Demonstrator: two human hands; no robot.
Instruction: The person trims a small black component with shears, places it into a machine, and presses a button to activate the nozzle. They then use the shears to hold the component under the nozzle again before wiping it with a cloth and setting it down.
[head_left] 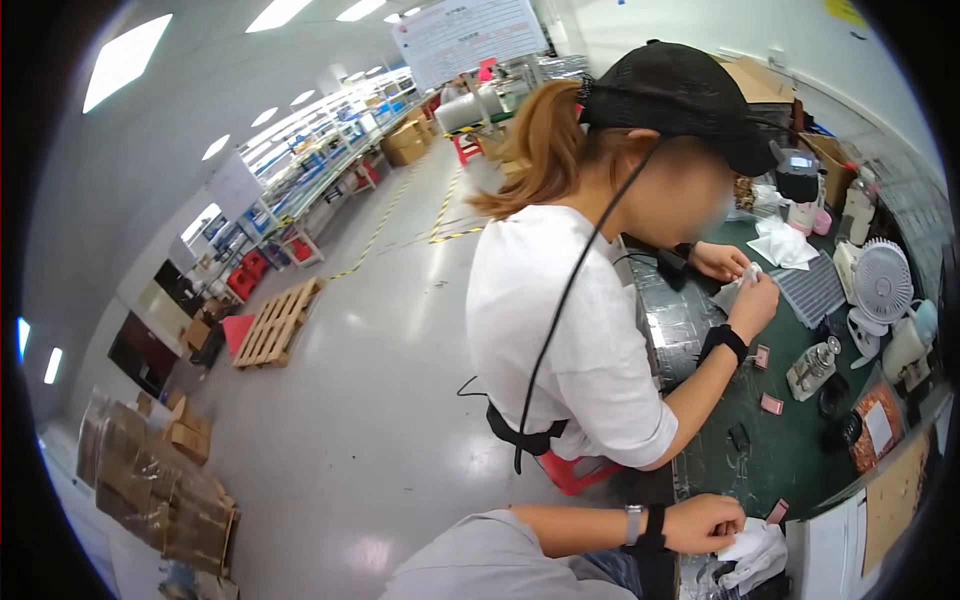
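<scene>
My left hand comes in at the lower right, a watch and a black band on its wrist. Its fingers are curled closed at the edge of a crumpled white cloth, which seems gripped at the fingertips. Just beyond the cloth, a small pink block stands tilted; whether anything touches it is hidden. My right hand is out of view. More small pink blocks and a small black part lie farther along the green bench mat.
A co-worker in a white shirt sits close on my left, both hands on a small white piece. A metal-topped bottle, a white fan, a bag of copper-coloured parts and a grey tray stand on the bench. A wooden pallet lies on the floor.
</scene>
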